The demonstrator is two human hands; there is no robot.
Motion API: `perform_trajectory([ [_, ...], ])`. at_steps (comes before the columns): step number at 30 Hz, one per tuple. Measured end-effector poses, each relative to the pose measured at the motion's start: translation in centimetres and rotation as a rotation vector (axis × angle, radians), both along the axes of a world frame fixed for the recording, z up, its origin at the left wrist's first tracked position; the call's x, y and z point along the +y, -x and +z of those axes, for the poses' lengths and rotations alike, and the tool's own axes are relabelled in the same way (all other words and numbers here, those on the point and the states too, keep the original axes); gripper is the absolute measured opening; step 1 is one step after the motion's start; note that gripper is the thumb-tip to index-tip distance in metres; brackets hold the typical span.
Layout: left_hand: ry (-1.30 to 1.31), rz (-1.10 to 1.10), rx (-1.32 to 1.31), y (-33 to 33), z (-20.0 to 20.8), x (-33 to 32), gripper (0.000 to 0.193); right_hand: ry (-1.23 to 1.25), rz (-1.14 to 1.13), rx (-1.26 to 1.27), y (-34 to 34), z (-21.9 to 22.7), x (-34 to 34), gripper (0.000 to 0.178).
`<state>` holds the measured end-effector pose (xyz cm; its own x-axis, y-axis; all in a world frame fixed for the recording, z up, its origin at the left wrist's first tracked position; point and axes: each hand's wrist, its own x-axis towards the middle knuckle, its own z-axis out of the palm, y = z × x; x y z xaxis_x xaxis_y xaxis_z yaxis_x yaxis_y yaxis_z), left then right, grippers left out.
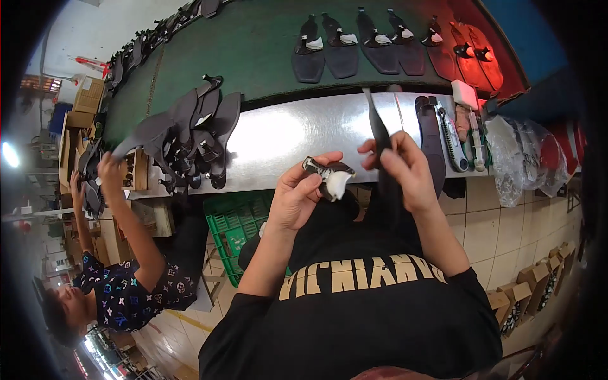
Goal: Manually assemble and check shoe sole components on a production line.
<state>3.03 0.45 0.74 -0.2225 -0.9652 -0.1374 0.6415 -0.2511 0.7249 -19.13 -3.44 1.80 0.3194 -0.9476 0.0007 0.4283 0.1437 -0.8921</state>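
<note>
My left hand (pixel 294 197) pinches a small black strap piece (pixel 325 171) with a white wad (pixel 337 184) bulging from it. My right hand (pixel 408 170) grips a long dark shoe sole (pixel 379 123), seen nearly edge-on and blurred at its lower end. Both are held above the near edge of a shiny metal bench (pixel 285 133). The two pieces look apart from each other. On the bench to the right of my right hand lies another dark sole (pixel 431 145).
A pile of dark soles and sandals (pixel 196 126) covers the bench's left. Finished-looking sandals (pixel 342 54) line the green belt (pixel 253 38) beyond. A box cutter (pixel 453 142), white block (pixel 465 95) and plastic bag (pixel 532 155) lie right. A co-worker (pixel 126 278) reaches left; a green crate (pixel 231 231) stands below.
</note>
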Motion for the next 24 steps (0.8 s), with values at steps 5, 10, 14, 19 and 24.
perform_trajectory([
  [5,-0.016,-0.030,0.114,0.0,-0.4,0.0,0.032,-0.036,-0.061,0.289,-0.8,-2.2,-5.7,0.030],
  [10,-0.026,0.122,0.038,-2.3,-1.8,0.7,0.050,0.490,-0.446,1.312,2.4,-3.9,-8.0,0.040],
  [14,-0.149,0.111,-0.085,-1.7,-1.5,-0.4,0.067,0.518,-0.335,1.620,3.2,-5.7,-6.3,0.040],
  [19,0.008,0.216,-0.323,0.1,-1.9,-0.9,0.058,0.405,-0.265,1.099,2.7,-5.9,-5.8,0.033],
  [24,0.148,0.387,-0.458,1.3,-2.1,-0.7,0.060,-0.152,0.280,0.309,-0.9,1.3,0.7,0.047],
])
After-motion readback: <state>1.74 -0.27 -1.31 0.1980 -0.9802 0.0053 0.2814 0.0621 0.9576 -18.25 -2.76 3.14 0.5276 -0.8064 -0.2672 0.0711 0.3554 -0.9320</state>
